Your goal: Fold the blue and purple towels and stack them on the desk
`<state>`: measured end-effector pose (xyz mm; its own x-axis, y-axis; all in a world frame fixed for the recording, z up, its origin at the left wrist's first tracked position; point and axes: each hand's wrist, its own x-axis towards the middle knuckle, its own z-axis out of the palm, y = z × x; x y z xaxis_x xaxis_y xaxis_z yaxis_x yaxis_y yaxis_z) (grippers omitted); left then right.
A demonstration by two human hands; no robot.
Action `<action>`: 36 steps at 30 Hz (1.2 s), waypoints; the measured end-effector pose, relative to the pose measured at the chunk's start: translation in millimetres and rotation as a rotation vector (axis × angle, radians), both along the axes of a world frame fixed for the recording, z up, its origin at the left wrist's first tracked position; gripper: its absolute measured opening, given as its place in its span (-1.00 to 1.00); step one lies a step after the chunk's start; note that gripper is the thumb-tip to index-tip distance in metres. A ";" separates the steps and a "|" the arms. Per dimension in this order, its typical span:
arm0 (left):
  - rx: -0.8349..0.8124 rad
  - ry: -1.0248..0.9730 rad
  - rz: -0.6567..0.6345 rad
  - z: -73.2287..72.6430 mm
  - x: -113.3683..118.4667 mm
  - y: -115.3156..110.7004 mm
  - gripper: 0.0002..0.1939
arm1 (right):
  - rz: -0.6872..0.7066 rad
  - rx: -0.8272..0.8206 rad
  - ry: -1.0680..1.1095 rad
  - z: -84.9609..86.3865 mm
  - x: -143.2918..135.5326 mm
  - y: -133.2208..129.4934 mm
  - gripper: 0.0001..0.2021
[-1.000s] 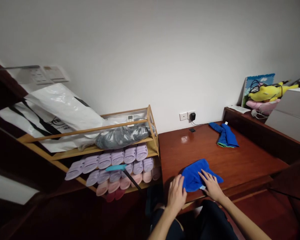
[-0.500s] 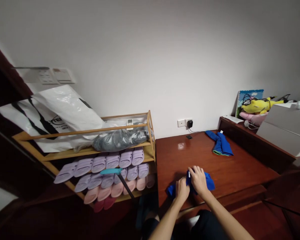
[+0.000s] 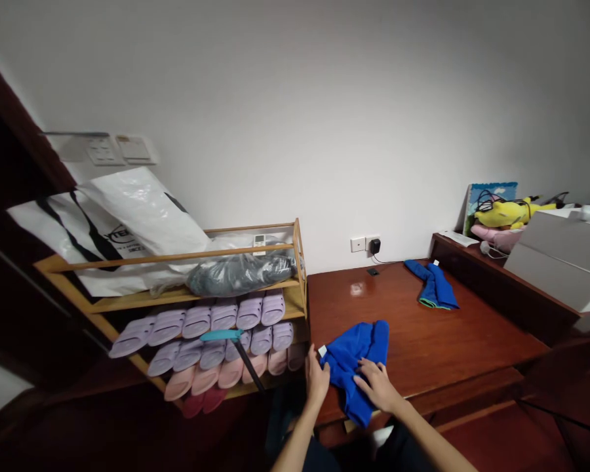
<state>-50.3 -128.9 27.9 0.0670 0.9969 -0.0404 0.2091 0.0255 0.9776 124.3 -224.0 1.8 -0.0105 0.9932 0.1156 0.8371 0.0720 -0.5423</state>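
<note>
A bright blue piece of clothing (image 3: 354, 344) lies loosely spread at the near left of the brown table, one end hanging over the front edge. A small white tag shows at its left corner. At that corner is my left hand (image 3: 317, 379), fingers stretched out beside the tag and cloth. My right hand (image 3: 379, 387) rests on the lower right part of the cloth with its fingers spread. Farther back on the right lies a second blue garment (image 3: 435, 286) with two narrow legs or sleeves, green trim and a white tag.
The brown table (image 3: 452, 334) meets the wall, with a black plug (image 3: 374, 246) above it. On the left stands a wooden shoe rack (image 3: 302, 292) with several lilac and pink slippers and a white bag (image 3: 142, 216). White boxes (image 3: 555, 255) and a yellow plush toy (image 3: 504, 213) stand on the right ledge.
The nearer blue garment was bunched between both hands; now it is spread out and farther left. My hands have moved apart, the left one leftward, and their fingers have opened.
</note>
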 end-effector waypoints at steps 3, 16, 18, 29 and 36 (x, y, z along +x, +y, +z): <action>0.371 0.311 -0.226 3.7 5.1 -7.6 -0.38 | 0.001 0.012 0.032 -0.4 -3.8 11.3 -0.54; 0.412 0.963 -0.591 -8.3 5.3 -6.4 -0.40 | 0.060 -0.037 -0.211 41.9 92.3 -32.1 -0.58; 0.397 0.976 -0.568 -7.3 7.9 -9.1 -0.41 | -0.070 -0.025 -0.297 38.7 111.9 -28.0 -0.57; 0.447 1.021 -0.436 -21.8 15.6 -24.0 -0.48 | -0.169 0.042 -0.177 -23.2 -6.6 2.9 -0.44; 0.469 1.020 -0.429 -27.3 10.0 -18.7 -0.48 | -0.406 0.021 -0.393 -55.6 53.2 -8.6 -0.38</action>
<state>-40.3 -147.6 0.6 0.5453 0.8330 0.0933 0.7963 -0.5496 0.2527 177.5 -232.6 -53.8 0.3257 0.9240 0.2005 0.9386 -0.2906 -0.1858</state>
